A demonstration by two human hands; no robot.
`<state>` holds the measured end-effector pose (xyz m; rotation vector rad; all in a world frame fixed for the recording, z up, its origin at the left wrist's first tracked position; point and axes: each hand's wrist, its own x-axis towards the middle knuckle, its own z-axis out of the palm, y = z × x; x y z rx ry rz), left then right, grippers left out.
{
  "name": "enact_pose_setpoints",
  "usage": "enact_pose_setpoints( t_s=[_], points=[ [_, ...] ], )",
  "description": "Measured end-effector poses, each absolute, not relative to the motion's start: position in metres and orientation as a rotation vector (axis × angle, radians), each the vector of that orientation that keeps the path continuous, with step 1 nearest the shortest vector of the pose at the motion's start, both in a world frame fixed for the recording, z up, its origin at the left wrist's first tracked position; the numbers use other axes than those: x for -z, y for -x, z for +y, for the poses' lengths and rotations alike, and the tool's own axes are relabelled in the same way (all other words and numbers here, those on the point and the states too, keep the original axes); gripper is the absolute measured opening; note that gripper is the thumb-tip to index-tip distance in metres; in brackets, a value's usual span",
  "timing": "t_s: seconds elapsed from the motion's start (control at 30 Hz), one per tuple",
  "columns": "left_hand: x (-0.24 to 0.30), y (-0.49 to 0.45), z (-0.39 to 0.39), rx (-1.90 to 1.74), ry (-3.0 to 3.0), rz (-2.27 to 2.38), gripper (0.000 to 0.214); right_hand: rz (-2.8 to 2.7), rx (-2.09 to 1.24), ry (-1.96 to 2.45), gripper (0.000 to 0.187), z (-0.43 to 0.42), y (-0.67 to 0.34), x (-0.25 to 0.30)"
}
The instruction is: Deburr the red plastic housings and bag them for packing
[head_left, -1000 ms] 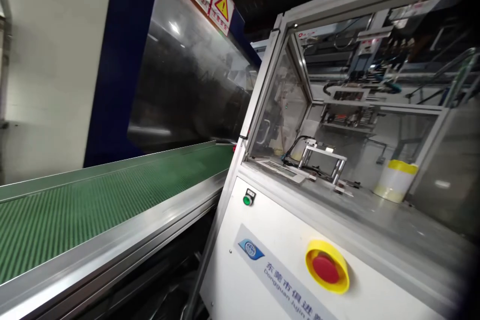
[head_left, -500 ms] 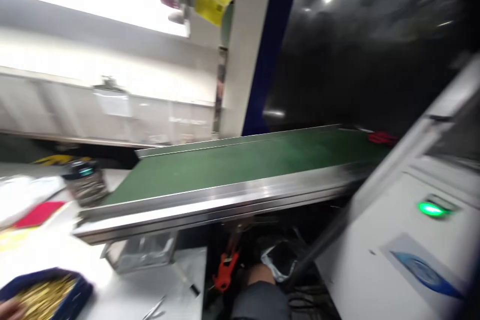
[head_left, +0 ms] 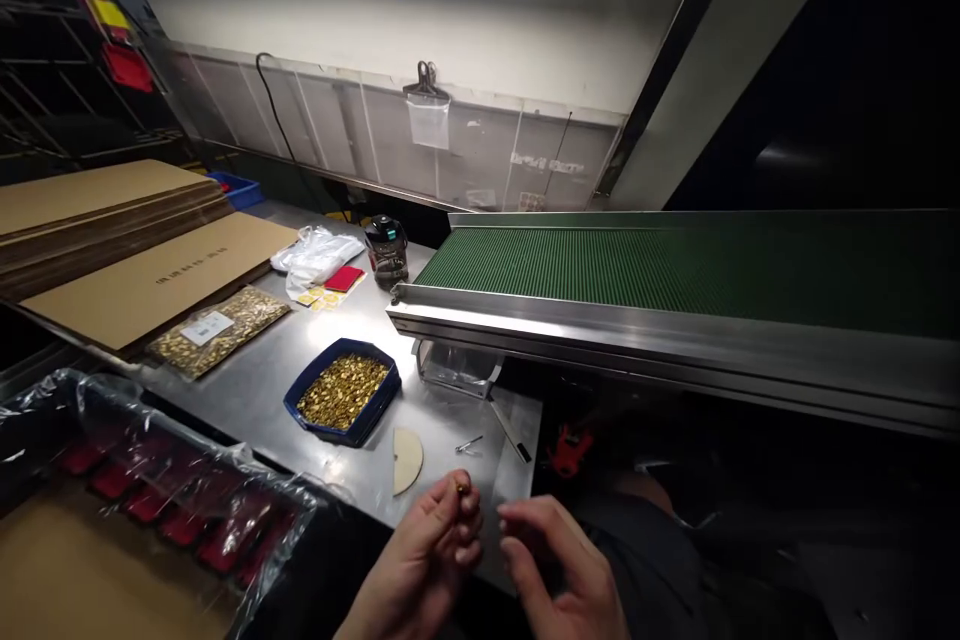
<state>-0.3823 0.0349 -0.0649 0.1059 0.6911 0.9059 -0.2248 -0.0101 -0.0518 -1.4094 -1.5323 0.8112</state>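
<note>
Close to the bottom middle, my left hand (head_left: 431, 550) pinches a small gold-coloured piece (head_left: 460, 488) between thumb and index finger. Just to its right, my right hand (head_left: 566, 570) is open, thumb and fingers curved apart with nothing visible between them. Beyond the hands on the metal table (head_left: 262, 420) sits a blue tray (head_left: 360, 435) full of small gold-coloured pieces (head_left: 341, 392). A pale half-round disc (head_left: 407, 462) lies between the tray and my left hand. A tweezer-like metal tool (head_left: 469, 445) rests to the right of the disc.
A green conveyor belt (head_left: 555, 265) with metal rails runs off to the right. A dark bottle (head_left: 387, 255) stands at its left end. Further left are a bag of gold pieces (head_left: 240, 320), cardboard sheets (head_left: 161, 270) and a plastic-lined box (head_left: 112, 580) with red items inside.
The view has swung left and downward, bringing the cardboard and lined box into sight. A hand was at the tray before; now both hands are together near the bottom middle.
</note>
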Motion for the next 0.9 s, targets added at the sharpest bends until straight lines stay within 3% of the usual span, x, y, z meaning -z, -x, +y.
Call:
enact_pose_setpoints(
  t_s=[0.2,0.47,0.63,0.9],
  points=[
    [0.061,0.378,0.022,-0.915,-0.193,0.686,0.031,-1.735,-0.909,1.243,0.022,0.019,0.238,0.025],
    [0.068,0.384,0.022,-0.871,-0.357,0.793,0.035,-1.484,-0.992,1.334,0.011,0.012,0.235,0.042],
    [0.060,0.382,0.018,-0.865,-0.267,0.872,0.041,-1.098,-1.221,1.382,0.020,0.003,0.220,0.046],
    [0.071,0.382,0.020,-0.943,-0.345,0.882,0.035,-1.074,-1.292,1.345,0.017,-0.006,0.212,0.054]
  ],
)
